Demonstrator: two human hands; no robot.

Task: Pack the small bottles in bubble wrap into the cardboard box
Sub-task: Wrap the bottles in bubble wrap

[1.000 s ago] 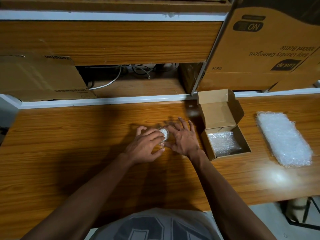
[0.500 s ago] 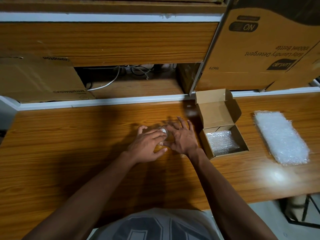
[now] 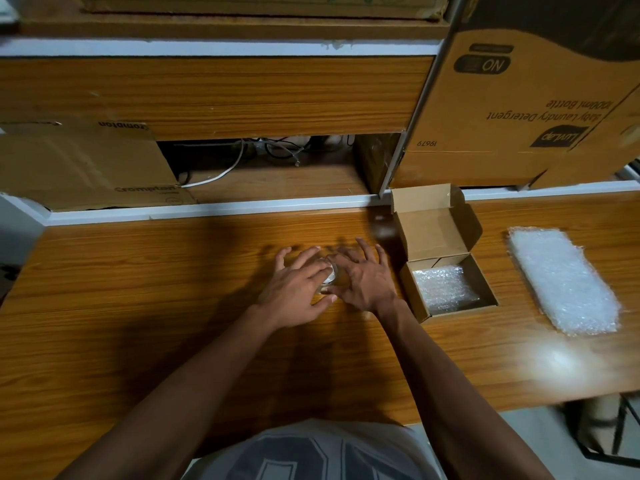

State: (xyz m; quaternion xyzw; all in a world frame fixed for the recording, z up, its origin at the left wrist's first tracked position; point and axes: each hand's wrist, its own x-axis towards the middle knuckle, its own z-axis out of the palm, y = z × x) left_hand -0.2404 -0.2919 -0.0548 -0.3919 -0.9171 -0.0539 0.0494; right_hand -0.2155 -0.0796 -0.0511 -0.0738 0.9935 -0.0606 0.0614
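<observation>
A small bottle wrapped in bubble wrap (image 3: 329, 278) lies on the wooden table (image 3: 173, 306), mostly hidden between my two hands. My left hand (image 3: 296, 289) lies over its left side, fingers spread and pressing down, thumb along the near side. My right hand (image 3: 367, 282) rests flat against its right side with fingers splayed. The small cardboard box (image 3: 485, 289) stands just to the right of my right hand, lid up, with a bubble-wrapped item (image 3: 441, 289) inside it.
A flat sheet of bubble wrap (image 3: 562, 278) lies on the table right of the box. Large cardboard cartons (image 3: 519, 109) stand behind the box, and another carton (image 3: 79, 168) sits at the back left. Cables lie in the recess behind the table.
Both hands stay on the wrapped bottle in the same spot, with only slight shifts of the fingers. The box and the bubble wrap sheet have not moved.
</observation>
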